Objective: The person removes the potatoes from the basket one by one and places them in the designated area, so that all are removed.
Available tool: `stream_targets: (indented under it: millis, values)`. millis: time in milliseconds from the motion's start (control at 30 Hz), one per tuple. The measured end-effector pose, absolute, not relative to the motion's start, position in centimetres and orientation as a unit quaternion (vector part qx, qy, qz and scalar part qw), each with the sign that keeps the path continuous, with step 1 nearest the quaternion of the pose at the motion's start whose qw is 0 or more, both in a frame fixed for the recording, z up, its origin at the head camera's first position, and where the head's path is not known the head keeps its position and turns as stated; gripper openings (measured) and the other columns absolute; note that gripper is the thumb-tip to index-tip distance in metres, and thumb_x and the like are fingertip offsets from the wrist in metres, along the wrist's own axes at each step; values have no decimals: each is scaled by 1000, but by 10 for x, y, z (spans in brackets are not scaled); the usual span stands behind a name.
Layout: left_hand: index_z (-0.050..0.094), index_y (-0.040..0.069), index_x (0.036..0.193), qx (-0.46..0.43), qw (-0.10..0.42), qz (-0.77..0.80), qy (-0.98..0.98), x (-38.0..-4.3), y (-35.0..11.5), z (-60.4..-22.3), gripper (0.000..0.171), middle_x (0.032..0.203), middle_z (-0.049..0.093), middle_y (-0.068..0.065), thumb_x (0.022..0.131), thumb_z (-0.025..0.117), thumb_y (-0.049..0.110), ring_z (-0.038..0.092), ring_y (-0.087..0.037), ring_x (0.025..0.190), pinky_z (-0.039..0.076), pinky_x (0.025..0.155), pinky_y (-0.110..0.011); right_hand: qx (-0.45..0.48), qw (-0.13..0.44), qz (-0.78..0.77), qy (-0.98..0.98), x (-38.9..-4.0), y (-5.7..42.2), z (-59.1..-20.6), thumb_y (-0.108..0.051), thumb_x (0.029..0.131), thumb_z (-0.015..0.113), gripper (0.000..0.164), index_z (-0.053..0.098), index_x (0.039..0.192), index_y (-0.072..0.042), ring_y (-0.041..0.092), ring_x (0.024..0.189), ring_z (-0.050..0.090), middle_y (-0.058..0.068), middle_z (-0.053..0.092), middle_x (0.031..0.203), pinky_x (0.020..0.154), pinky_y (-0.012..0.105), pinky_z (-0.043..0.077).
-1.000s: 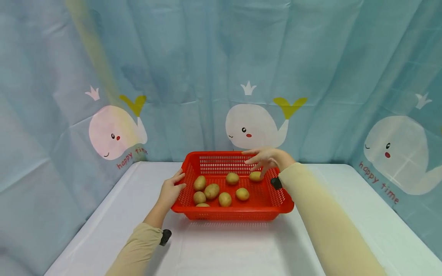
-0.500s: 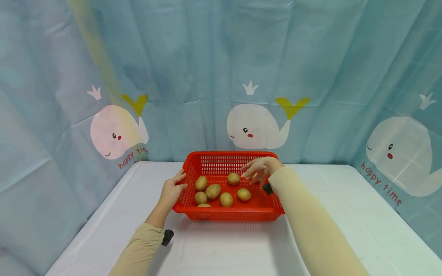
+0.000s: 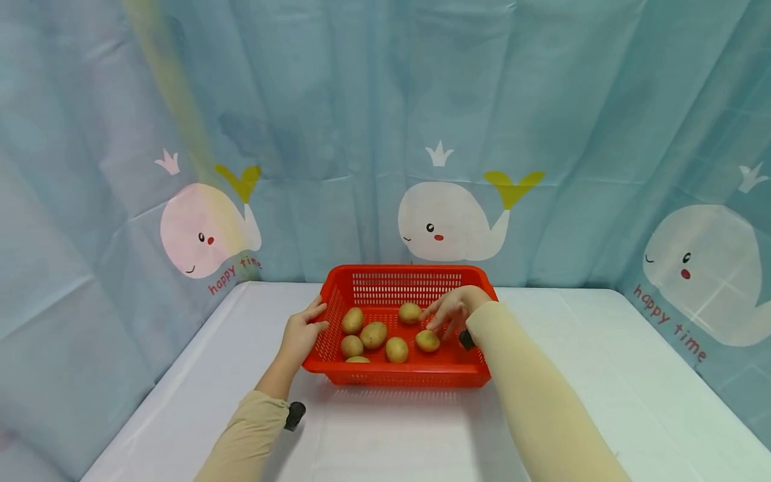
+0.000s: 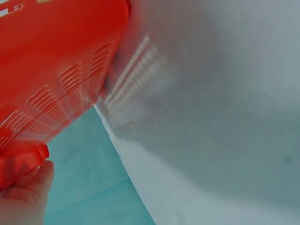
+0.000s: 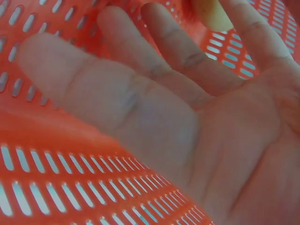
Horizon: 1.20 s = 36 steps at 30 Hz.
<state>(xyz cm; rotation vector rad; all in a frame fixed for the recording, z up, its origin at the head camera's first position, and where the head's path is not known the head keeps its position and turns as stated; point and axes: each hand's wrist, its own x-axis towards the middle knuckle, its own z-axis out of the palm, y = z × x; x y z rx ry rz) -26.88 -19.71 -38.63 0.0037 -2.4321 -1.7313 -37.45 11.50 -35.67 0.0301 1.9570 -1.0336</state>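
A red plastic basket with slotted walls stands on the table, several potatoes lying in it. My left hand grips its left rim, as the left wrist view also shows at the basket wall. Inside the right half, my right hand reaches down with spread fingers and holds nothing. Its fingertips come close to one potato and overlap the area by another. In the right wrist view the fingers are extended, a potato beyond them. The potato at the far right is hidden behind this hand.
The basket stands on a white table near its back edge. A blue curtain with printed whales hangs behind and along both sides. Black wrist devices sit on both arms.
My right hand has come down from above the right rim into the basket, moving slightly left and toward me. The left hand stays at the rim, and the potatoes have not moved within the basket.
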Motion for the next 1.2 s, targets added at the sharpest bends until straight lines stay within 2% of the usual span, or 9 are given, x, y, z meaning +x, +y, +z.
stream_targets:
  millis: [133, 200, 467, 633, 733, 833, 1033, 1200]
  values:
    - [45, -14, 136, -1, 78, -574, -815, -268, -198, -385, 46, 152, 33, -19, 91, 50, -8, 23, -34, 143, 21, 115, -47, 8, 458, -411, 788, -375, 113, -361, -12, 92, 65, 53, 50, 143, -10, 39, 123, 51, 20, 51, 137, 107, 48, 37]
    - [46, -14, 135, -2, 78, -574, -815, -268, -198, -386, 46, 152, 32, -19, 91, 50, -8, 22, -35, 143, 20, 115, -47, 17, 457, -414, 787, -374, 112, -363, -11, 91, 67, 52, 53, 141, -10, 40, 124, 50, 21, 50, 138, 106, 49, 38]
    - [45, -15, 136, -3, 77, -573, -816, -268, -197, -387, 46, 152, 31, -19, 91, 50, -8, 21, -35, 143, 20, 115, -48, 78, 434, -433, 786, -370, 110, -368, -11, 80, 78, 42, 70, 121, -14, 34, 108, 58, 18, 60, 120, 87, 47, 53]
    - [45, -15, 136, -3, 79, -571, -817, -268, -197, -388, 46, 152, 32, -20, 91, 50, -8, 22, -36, 143, 20, 115, -48, 54, 443, -423, 788, -371, 109, -369, -7, 80, 76, 32, 73, 112, -10, 31, 88, 66, 18, 66, 108, 82, 41, 56]
    - [45, -15, 136, -1, 80, -573, -815, -269, -197, -388, 46, 152, 32, -20, 91, 49, -8, 22, -36, 143, 21, 114, -48, 17, 461, -412, 786, -373, 108, -369, -4, 85, 72, 28, 72, 113, -6, 26, 76, 70, 18, 68, 105, 77, 36, 57]
    - [45, -14, 136, 2, 79, -575, -814, -269, -197, -388, 46, 152, 33, -19, 91, 49, -7, 23, -35, 143, 22, 114, -47, 5, 470, -413, 780, -375, 108, -371, -3, 86, 70, 28, 71, 114, -4, 24, 71, 71, 19, 68, 104, 72, 33, 58]
    - [46, -14, 136, 3, 80, -574, -815, -268, -195, -386, 46, 152, 33, -19, 91, 49, -7, 23, -35, 143, 21, 114, -47, -16, 471, -404, 784, -379, 112, -372, -6, 89, 67, 33, 67, 122, -6, 24, 73, 70, 18, 67, 106, 71, 32, 58]
    - [47, -14, 135, -4, 94, -578, -811, -266, -195, -389, 46, 151, 35, -19, 90, 50, -6, 24, -36, 142, 21, 114, -49, -37, 448, -406, 796, -381, 114, -373, -8, 90, 66, 37, 64, 127, -4, 24, 77, 70, 16, 68, 105, 76, 33, 57]
